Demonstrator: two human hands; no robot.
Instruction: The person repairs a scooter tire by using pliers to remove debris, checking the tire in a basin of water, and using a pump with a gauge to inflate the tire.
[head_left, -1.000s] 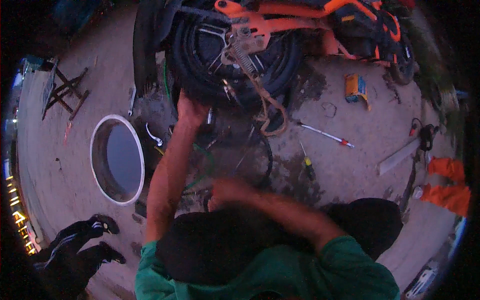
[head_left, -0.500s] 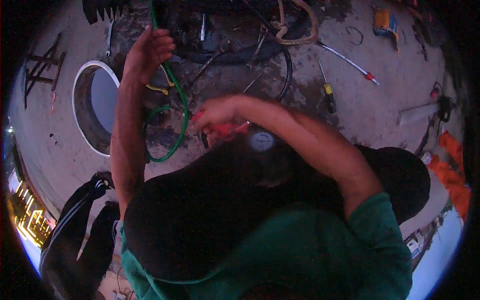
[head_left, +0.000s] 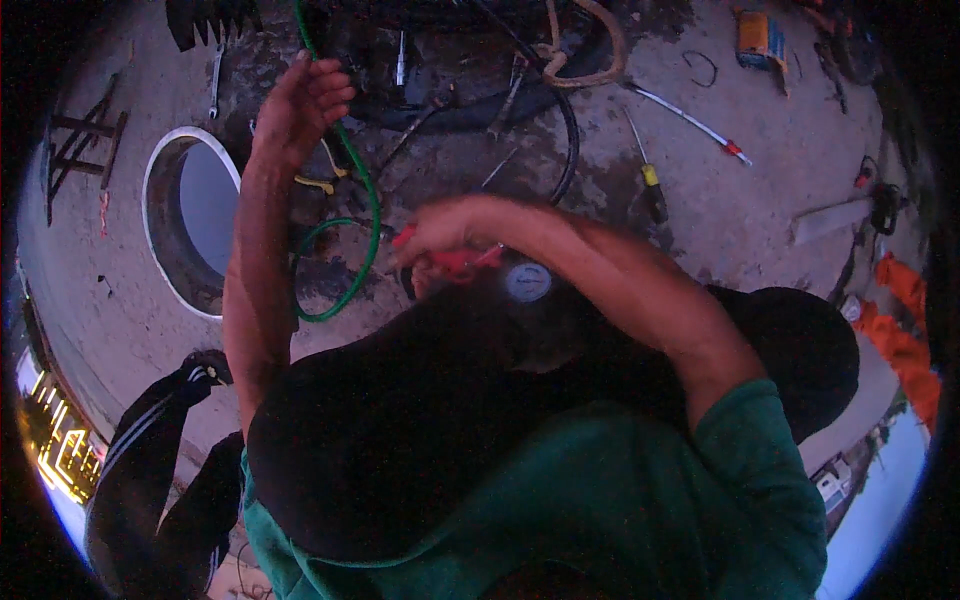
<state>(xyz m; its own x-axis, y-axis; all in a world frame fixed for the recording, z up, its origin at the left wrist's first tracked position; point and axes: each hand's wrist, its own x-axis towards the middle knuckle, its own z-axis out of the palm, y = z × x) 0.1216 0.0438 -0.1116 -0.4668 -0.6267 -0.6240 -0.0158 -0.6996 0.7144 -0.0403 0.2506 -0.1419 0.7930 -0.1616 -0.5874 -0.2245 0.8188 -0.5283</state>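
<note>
My right hand (head_left: 440,228) is closed round a red tyre inflator gun (head_left: 468,262), low in front of my knees. A round white dial gauge (head_left: 528,282) shows beside the gun. Looping on the ground to the left of this hand is a green hose (head_left: 373,225), which runs up to my left hand (head_left: 308,105). The left arm is stretched forward, its fingers curled round the hose. Just below that hand lies a yellow-handled tool (head_left: 316,184), partly hidden by the forearm. A black tube or tyre (head_left: 470,112) lies ahead, in dim light.
A white-rimmed basin (head_left: 150,195) of water stands left, near a spanner (head_left: 215,85). A yellow-and-black screwdriver (head_left: 651,180), a metal bar (head_left: 690,122), a tan rope (head_left: 590,80) and a handsaw (head_left: 835,220) lie right. Another person's dark-trousered legs (head_left: 150,450) are at lower left.
The view has shifted slightly. Both hands keep nearly the same places and grips, and the gauge dial looks a little clearer.
</note>
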